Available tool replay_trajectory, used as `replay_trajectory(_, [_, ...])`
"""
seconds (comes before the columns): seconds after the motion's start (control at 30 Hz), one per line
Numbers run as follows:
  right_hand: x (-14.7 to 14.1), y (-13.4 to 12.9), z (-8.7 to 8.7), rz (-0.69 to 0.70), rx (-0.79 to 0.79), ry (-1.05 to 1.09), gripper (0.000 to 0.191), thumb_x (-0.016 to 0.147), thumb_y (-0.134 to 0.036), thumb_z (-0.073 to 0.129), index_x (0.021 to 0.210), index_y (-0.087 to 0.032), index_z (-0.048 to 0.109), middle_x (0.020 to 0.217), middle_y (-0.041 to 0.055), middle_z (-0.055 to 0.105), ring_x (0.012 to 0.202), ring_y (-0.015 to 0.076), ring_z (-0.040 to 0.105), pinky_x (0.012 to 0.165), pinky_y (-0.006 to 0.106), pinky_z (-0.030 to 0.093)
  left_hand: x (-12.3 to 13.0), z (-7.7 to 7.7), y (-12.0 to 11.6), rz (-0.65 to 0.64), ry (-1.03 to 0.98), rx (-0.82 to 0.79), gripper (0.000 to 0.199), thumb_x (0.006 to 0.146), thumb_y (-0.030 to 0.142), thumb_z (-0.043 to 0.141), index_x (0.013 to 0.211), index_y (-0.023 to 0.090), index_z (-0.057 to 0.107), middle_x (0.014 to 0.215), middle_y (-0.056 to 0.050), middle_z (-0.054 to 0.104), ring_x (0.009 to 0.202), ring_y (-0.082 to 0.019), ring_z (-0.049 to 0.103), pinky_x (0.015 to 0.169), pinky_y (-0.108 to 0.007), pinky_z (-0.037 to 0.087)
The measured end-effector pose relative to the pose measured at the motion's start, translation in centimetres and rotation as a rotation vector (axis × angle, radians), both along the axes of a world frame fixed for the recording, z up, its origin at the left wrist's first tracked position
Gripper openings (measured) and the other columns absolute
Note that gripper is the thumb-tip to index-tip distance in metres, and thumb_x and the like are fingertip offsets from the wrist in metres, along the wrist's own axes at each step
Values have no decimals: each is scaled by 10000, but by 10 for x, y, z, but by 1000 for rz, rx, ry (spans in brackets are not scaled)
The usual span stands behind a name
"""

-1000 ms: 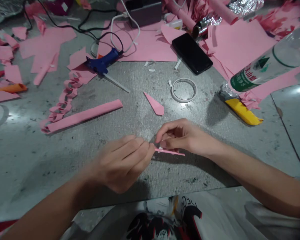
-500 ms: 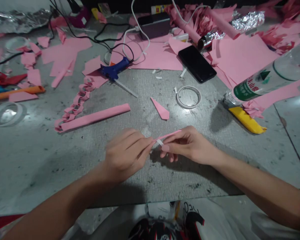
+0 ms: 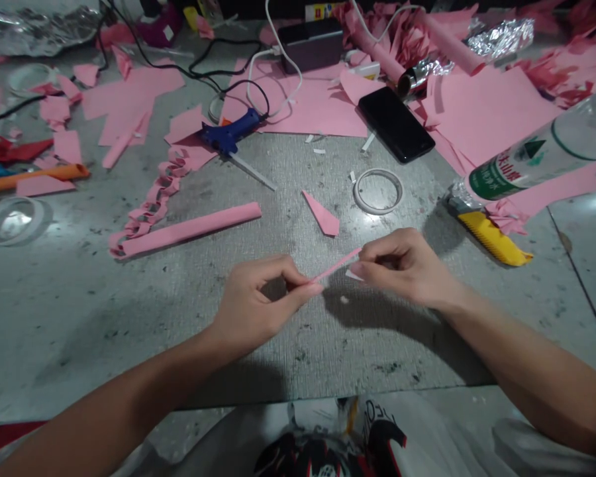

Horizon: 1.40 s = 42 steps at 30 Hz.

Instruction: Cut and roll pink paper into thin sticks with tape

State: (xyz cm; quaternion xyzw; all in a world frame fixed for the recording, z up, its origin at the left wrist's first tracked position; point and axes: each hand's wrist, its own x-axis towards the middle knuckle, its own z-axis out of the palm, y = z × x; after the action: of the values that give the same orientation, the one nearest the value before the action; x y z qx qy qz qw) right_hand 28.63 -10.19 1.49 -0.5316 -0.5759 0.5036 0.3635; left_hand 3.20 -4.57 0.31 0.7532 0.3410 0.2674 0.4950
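Between the thumb and index finger of my left hand is one end of a narrow folded piece of pink paper, seen nearly edge-on. My right hand is closed in a pinch at the paper's other end. A small white strip sticks out from under the right thumb; whether those fingers also grip the pink paper I cannot tell. Beyond the hands lie a pointed pink paper piece and a roll of white tape. A tiny white scrap shows below the paper.
A rolled pink paper tube and a folded paper chain lie left. Farther back are a blue glue gun, a black phone and pink sheets. A plastic bottle and a yellow-handled tool lie right.
My right hand has moved away from the left, up and to the right, with the white strip. The left fingers have shifted to a thumb-and-finger pinch on the pink paper.
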Motion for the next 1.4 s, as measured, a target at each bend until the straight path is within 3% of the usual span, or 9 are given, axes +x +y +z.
replay_trajectory(0.1, [2, 1, -3, 127, 73, -234, 124, 874, -125, 729, 767, -187, 716, 647, -41, 580, 569, 100, 473, 532, 251, 354, 0, -3, 0, 24, -58, -97, 221, 942, 280, 823, 770, 215, 700, 704, 21, 676, 650, -131, 606, 627, -296, 447])
replay_trajectory(0.2, [0, 0, -6, 143, 192, -343, 285, 810, -54, 731, 1049, -201, 772, 948, 10, 701, 764, 134, 592, 657, 254, 452, 1, -5, 0, 55, -80, -118, 204, 922, 250, 827, 758, 215, 711, 687, 26, 654, 638, -122, 574, 610, -289, 423])
replay_trajectory(0.4, [-7, -2, -5, -63, 147, 50, 177, 958, -316, 818, 1087, -206, 767, 945, 28, 724, 693, 129, 592, 592, 262, 488, 3, -2, 0, 33, -32, -104, 220, 923, 253, 827, 739, 212, 715, 665, 33, 665, 607, -106, 572, 576, -266, 413])
replay_trajectory(0.6, [-18, -13, -5, -276, 370, 29, 257, 932, -250, 856, 1177, -259, 778, 1150, 70, 736, 998, 209, 687, 817, 348, 611, 5, 0, -4, 36, -31, 87, 214, 910, 170, 830, 734, 202, 712, 648, 50, 662, 572, -82, 561, 550, -244, 404])
replay_trajectory(0.73, [-32, -19, -12, -162, 2, 291, 238, 937, -302, 865, 1122, -220, 739, 916, 13, 698, 720, 134, 652, 607, 265, 589, 6, -2, -8, 29, -80, 99, 204, 912, 144, 821, 751, 189, 704, 657, 55, 661, 567, -68, 570, 543, -218, 417])
replay_trajectory(0.83, [-39, -20, -16, -86, -135, 396, 216, 938, -341, 866, 1036, -194, 741, 817, -12, 669, 604, 102, 609, 537, 241, 574, 7, -5, -9, 7, -104, 135, 204, 922, 112, 794, 761, 177, 687, 680, 48, 670, 592, -66, 598, 572, -208, 443])
replay_trajectory(1.0, [-44, -20, -15, -134, -122, 409, 145, 936, -290, 857, 956, -182, 763, 837, -10, 673, 586, 83, 617, 512, 220, 546, 8, -11, -11, -14, -122, 292, 212, 937, 87, 773, 776, 169, 662, 660, 47, 627, 599, -76, 570, 584, -227, 437])
replay_trajectory(1.17, [-51, -21, -17, -185, -15, 362, 37, 944, -182, 792, 924, -178, 761, 796, -15, 671, 598, 77, 584, 533, 220, 502, 8, -13, -13, -12, -71, 598, 228, 971, 69, 708, 785, 179, 635, 641, 36, 556, 611, -119, 498, 582, -290, 402])
replay_trajectory(1.4, [-57, -23, -20, -242, 15, 317, 45, 919, -152, 764, 885, -174, 744, 699, -38, 642, 550, 69, 530, 506, 213, 446, 8, -11, -14, -36, 29, 880, 306, 944, 31, 716, 696, 174, 608, 630, 9, 511, 641, -163, 433, 586, -355, 379])
